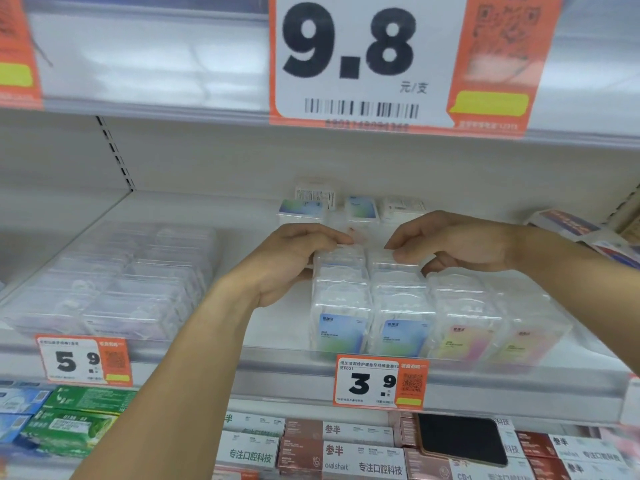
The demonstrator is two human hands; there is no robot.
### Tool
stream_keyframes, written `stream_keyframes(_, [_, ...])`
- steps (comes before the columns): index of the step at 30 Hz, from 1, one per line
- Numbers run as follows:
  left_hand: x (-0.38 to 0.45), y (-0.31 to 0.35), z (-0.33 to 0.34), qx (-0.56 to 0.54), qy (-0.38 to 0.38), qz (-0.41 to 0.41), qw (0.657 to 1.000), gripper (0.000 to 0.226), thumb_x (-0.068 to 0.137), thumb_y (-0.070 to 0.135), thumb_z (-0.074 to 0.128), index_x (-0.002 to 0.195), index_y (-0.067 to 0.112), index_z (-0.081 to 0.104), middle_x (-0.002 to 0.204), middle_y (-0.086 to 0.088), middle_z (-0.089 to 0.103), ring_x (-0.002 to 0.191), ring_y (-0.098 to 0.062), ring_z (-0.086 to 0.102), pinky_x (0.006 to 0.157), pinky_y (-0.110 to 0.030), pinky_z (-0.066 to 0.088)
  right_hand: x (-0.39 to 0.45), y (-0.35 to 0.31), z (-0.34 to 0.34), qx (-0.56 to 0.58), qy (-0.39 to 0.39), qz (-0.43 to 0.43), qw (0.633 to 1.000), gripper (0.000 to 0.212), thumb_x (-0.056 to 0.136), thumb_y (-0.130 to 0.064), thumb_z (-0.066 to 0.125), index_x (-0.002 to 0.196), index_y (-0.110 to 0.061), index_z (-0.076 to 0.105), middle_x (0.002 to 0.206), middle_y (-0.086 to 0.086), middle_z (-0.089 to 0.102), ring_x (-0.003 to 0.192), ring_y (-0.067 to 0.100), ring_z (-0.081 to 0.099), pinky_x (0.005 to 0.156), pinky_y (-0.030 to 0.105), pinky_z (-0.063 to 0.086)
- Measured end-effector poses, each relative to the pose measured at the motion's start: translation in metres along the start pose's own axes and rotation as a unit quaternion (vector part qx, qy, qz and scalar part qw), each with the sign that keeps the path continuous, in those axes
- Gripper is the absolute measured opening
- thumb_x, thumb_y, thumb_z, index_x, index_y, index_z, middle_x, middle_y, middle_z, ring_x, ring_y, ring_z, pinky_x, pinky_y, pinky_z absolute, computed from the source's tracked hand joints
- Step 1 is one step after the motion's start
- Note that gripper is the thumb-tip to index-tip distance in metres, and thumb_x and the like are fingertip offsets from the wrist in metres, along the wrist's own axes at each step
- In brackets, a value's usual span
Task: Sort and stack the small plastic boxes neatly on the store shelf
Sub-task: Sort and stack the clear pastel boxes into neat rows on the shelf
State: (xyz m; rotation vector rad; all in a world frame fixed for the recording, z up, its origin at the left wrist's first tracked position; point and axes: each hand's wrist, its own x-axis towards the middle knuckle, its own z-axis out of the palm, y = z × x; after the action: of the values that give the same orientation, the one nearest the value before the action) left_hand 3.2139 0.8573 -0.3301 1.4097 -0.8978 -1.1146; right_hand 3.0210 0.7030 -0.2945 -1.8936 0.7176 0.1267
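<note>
Small clear plastic boxes [401, 320] stand in rows on the white shelf [263, 327], blue-green labels on the left rows, pink-yellow ones on the right. My left hand [294, 258] grips the back of the left blue row, fingers curled over a box top. Over the neighbouring row my right hand [453, 244] has its fingertips pinched on the top of a clear box [391, 259]. Behind the hands, loose boxes [360, 207] lie unsorted near the shelf's back wall.
A block of flat clear cases [114, 282] fills the shelf's left side. Price tags 5.9 [83, 360] and 3.9 [381, 381] hang on the front rail, a big 9.8 sign [349, 60] above. Red-white packs [588, 233] sit far right. A phone [462, 439] lies on cartons below.
</note>
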Motion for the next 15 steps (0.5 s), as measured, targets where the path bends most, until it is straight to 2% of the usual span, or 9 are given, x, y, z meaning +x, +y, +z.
stream_keyframes(4, [-0.0048,0.0003,0.0003,0.004,-0.034,-0.006,0.999,0.024,0.095,0.009,0.051,0.099,0.011,0.074,0.105,0.006,0.075,0.088,-0.008,0.069,0.079,-0.024,0.049,0.0012,0.0031,-0.0004,0.014,-0.017,0.001,1.000,0.051,0.061,-0.035,0.079,0.104,-0.008,0.072,0.097,0.005,0.065,0.089,0.018,0.058,0.078,0.027,0.046])
stream_keyframes(9, [-0.0075,-0.0012,-0.0006,-0.007,-0.042,0.000,0.999,0.025,0.096,0.007,0.049,0.105,0.008,0.072,0.111,0.003,0.073,0.099,-0.013,0.068,0.085,-0.027,0.049,0.0011,0.0040,-0.0028,0.027,-0.029,0.005,0.999,0.054,0.063,-0.033,0.079,0.108,-0.005,0.069,0.098,0.005,0.064,0.090,0.017,0.056,0.077,0.025,0.046])
stream_keyframes(12, [-0.0080,-0.0029,-0.0002,-0.023,-0.041,0.006,0.999,0.025,0.097,0.005,0.047,0.107,0.005,0.070,0.113,0.002,0.073,0.105,-0.017,0.067,0.092,-0.030,0.051,0.0011,0.0025,-0.0040,0.039,-0.042,0.028,0.998,0.040,0.072,-0.025,0.074,0.108,-0.008,0.069,0.099,0.006,0.064,0.090,0.017,0.057,0.078,0.025,0.048])
stream_keyframes(15, [-0.0091,-0.0030,-0.0003,-0.027,-0.039,0.006,0.999,0.025,0.097,0.005,0.048,0.107,0.006,0.070,0.113,0.002,0.073,0.105,-0.018,0.067,0.091,-0.028,0.051,0.0019,-0.0023,-0.0055,0.047,-0.064,0.048,0.996,0.037,0.073,-0.035,0.074,0.102,-0.013,0.072,0.101,0.011,0.058,0.092,0.023,0.052,0.077,0.028,0.046])
